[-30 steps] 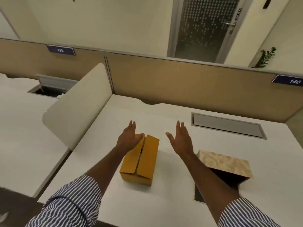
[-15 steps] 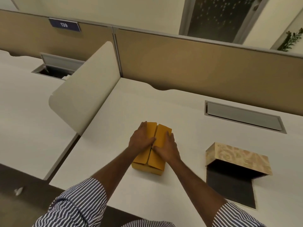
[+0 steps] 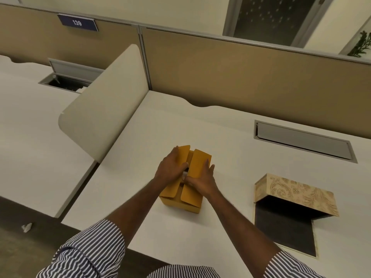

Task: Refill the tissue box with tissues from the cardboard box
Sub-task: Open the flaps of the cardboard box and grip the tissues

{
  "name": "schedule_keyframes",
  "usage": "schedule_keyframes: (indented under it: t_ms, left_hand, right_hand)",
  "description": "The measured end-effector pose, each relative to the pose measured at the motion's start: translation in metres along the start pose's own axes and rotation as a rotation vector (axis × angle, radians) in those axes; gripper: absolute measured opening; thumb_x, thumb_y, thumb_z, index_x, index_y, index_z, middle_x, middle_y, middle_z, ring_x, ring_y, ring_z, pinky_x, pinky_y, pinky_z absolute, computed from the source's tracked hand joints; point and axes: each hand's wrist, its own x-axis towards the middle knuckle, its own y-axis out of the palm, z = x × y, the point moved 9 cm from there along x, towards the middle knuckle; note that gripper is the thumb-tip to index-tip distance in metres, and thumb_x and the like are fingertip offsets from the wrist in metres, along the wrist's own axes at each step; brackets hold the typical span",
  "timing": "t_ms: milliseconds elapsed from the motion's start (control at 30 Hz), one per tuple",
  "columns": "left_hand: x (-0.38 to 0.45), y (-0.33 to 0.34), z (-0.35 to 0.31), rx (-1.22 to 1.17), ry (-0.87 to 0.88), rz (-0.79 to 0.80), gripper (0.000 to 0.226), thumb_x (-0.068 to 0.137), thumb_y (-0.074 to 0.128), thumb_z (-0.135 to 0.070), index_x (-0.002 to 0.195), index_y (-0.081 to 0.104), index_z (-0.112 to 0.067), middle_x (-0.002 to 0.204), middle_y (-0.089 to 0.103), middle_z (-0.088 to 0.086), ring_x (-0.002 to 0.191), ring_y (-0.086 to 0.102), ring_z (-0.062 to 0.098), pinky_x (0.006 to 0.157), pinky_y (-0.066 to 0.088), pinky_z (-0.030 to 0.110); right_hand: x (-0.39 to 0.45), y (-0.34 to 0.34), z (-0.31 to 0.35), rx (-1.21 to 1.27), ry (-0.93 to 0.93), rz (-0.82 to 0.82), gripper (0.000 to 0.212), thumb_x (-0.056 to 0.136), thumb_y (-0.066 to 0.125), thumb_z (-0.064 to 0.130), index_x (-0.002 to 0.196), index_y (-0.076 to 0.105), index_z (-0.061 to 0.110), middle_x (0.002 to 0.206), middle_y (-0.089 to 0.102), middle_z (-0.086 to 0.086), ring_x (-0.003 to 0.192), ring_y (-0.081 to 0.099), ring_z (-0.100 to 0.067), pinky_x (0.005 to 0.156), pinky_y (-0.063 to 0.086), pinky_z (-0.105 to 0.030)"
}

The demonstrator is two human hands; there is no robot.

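Note:
A small yellow-brown cardboard box (image 3: 181, 203) stands on the white desk (image 3: 180, 125), its two top flaps lifted slightly apart. My left hand (image 3: 170, 169) grips the left flap and my right hand (image 3: 200, 180) grips the right flap, fingers at the central slit. A sliver of something white shows in the gap between the flaps. To the right lies the tissue box (image 3: 291, 191), beige with a swirl pattern, its dark-lined lid open flat on the desk toward me.
A closed grey cable hatch (image 3: 301, 141) sits in the desk at the back right. A rounded cream divider (image 3: 104, 105) stands on the left and tan partition panels (image 3: 241, 73) run behind. The desk's near edge is just below my forearms.
My hands came down from hovering open onto the cardboard box and took hold of its flaps. The flaps have parted a little at the middle, showing white inside.

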Motion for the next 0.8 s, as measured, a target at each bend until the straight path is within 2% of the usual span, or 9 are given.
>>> schedule_keyframes:
  t_ms: [233, 367, 467, 533, 633, 700, 800]
  left_hand:
    - [0.001, -0.014, 0.005, -0.249, 0.024, 0.009, 0.067, 0.099, 0.051, -0.041, 0.157, 0.021, -0.024, 0.159, 0.036, 0.006, 0.142, 0.041, 0.031, 0.111, 0.041, 0.051]
    - [0.000, -0.025, 0.015, -0.508, -0.001, 0.060, 0.057, 0.103, 0.048, -0.025, 0.156, 0.027, -0.021, 0.152, 0.045, 0.005, 0.138, 0.045, 0.029, 0.100, 0.047, 0.044]
    - [0.000, -0.041, 0.027, -0.575, -0.003, 0.026, 0.049, 0.104, 0.045, -0.022, 0.152, 0.037, -0.022, 0.134, 0.058, -0.006, 0.122, 0.057, 0.019, 0.089, 0.052, 0.036]
    - [0.001, -0.051, 0.038, -0.587, -0.001, -0.008, 0.046, 0.103, 0.045, -0.020, 0.149, 0.043, -0.022, 0.136, 0.059, -0.002, 0.115, 0.059, 0.014, 0.087, 0.053, 0.032]
    - [0.002, -0.062, 0.058, -0.557, -0.031, -0.057, 0.047, 0.103, 0.047, -0.020, 0.149, 0.042, -0.019, 0.141, 0.057, 0.006, 0.120, 0.057, 0.019, 0.083, 0.049, 0.022]
    - [0.002, -0.067, 0.072, -0.489, -0.057, -0.097, 0.050, 0.102, 0.050, -0.022, 0.150, 0.041, -0.016, 0.137, 0.059, 0.006, 0.126, 0.055, 0.024, 0.089, 0.046, 0.022]
    - [-0.001, -0.072, 0.094, -0.352, -0.088, -0.148, 0.061, 0.097, 0.059, -0.030, 0.152, 0.038, -0.015, 0.150, 0.048, 0.009, 0.139, 0.044, 0.027, 0.113, 0.037, 0.043]
  right_hand:
    - [-0.004, 0.000, -0.002, -0.095, 0.026, -0.060, 0.131, 0.071, 0.077, 0.062, 0.156, -0.017, 0.026, 0.168, -0.012, -0.008, 0.147, 0.027, -0.040, 0.108, 0.040, -0.053]
    - [-0.007, -0.002, -0.003, -0.044, 0.021, -0.056, 0.122, 0.079, 0.074, 0.053, 0.156, -0.017, 0.027, 0.168, -0.003, -0.008, 0.142, 0.037, -0.039, 0.104, 0.044, -0.051]
    - [-0.013, -0.010, -0.001, 0.116, -0.024, -0.052, 0.109, 0.084, 0.070, 0.041, 0.157, -0.011, 0.034, 0.166, 0.015, -0.003, 0.138, 0.041, -0.033, 0.105, 0.046, -0.051]
    - [-0.019, -0.017, -0.007, 0.319, -0.027, -0.019, 0.101, 0.088, 0.067, 0.030, 0.157, -0.005, 0.036, 0.163, 0.023, 0.000, 0.131, 0.045, -0.025, 0.101, 0.046, -0.045]
    - [-0.025, -0.037, -0.026, 0.620, -0.005, -0.010, 0.086, 0.091, 0.061, 0.012, 0.158, 0.012, 0.035, 0.155, 0.042, 0.000, 0.118, 0.054, -0.016, 0.088, 0.051, -0.036]
    - [-0.026, -0.052, -0.042, 0.698, 0.005, -0.028, 0.073, 0.092, 0.055, 0.009, 0.154, 0.028, 0.035, 0.138, 0.060, 0.002, 0.113, 0.061, -0.014, 0.079, 0.053, -0.032]
    - [-0.028, -0.063, -0.063, 0.679, 0.017, -0.032, 0.061, 0.094, 0.054, 0.007, 0.148, 0.039, 0.031, 0.127, 0.065, 0.005, 0.110, 0.064, -0.013, 0.076, 0.054, -0.029]
